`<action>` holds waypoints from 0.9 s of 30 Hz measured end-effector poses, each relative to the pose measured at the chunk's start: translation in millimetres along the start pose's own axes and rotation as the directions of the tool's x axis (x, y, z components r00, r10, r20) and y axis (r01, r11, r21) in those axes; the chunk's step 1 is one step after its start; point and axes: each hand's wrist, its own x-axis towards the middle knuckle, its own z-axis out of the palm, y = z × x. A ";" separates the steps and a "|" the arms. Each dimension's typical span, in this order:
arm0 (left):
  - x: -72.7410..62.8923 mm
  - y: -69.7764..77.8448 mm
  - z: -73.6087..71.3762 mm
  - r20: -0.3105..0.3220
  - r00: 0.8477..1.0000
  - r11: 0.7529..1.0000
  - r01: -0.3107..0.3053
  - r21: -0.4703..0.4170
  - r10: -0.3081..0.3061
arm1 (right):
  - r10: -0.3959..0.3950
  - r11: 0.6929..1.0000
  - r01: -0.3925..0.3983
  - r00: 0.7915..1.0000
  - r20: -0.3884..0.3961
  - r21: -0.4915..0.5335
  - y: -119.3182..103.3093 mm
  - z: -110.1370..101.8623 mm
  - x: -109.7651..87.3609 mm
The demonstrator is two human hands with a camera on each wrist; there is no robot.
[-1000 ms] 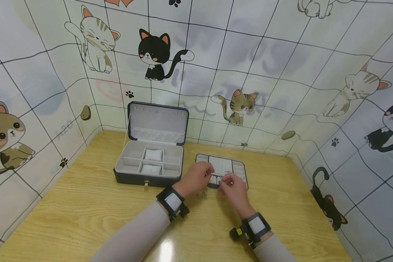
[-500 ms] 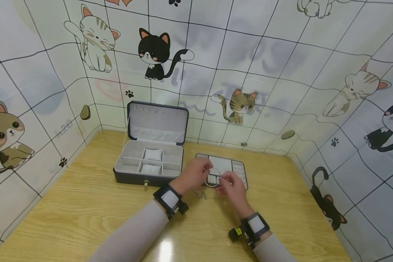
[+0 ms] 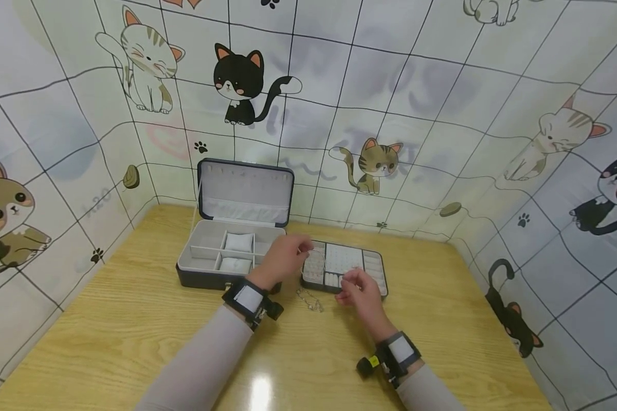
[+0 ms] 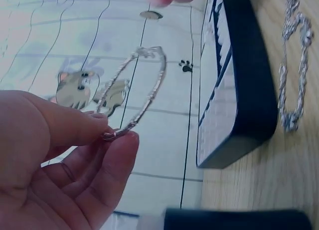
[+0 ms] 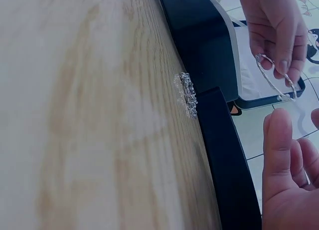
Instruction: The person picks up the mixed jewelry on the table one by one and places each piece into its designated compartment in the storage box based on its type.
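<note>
My left hand [image 3: 283,260] pinches a thin silver bangle [image 4: 152,96] between thumb and fingertips, raised near the right front of the open jewelry box [image 3: 205,279]. The bangle stands up from the fingertips in the left wrist view. My right hand [image 3: 362,291], over the front edge of the jewelry tray [image 3: 344,260], holds nothing; its fingers are loosely bent, with the thumb apart from them in the right wrist view. A silver chain bracelet [image 3: 311,302] lies on the table in front of the tray, between the two hands.
Inside the box are divided compartments with two white cushions [image 3: 239,242]; its lid [image 3: 247,191] leans back upright. The tray has ring rolls and small sections. A cat-print cloth [image 3: 308,85] closes in the wooden table [image 3: 118,308] at the back and sides.
The bangle was between both hands over the tray. My right hand has let go, and my left hand has carried it leftward toward the box. The right hand has barely moved.
</note>
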 end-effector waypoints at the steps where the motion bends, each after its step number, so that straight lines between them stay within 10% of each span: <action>1: 0.5 -1.6 -1.3 0.006 1.000 1.000 0.014 0.003 -0.014 | 0.001 1.000 -0.001 1.000 -0.002 -0.004 0.4 -0.8 0.0; 27: -0.7 -39.9 -47.2 -0.019 0.990 0.990 0.140 -0.004 -0.140 | -0.001 0.945 -0.048 0.989 0.150 0.324 10.0 17.3 7.0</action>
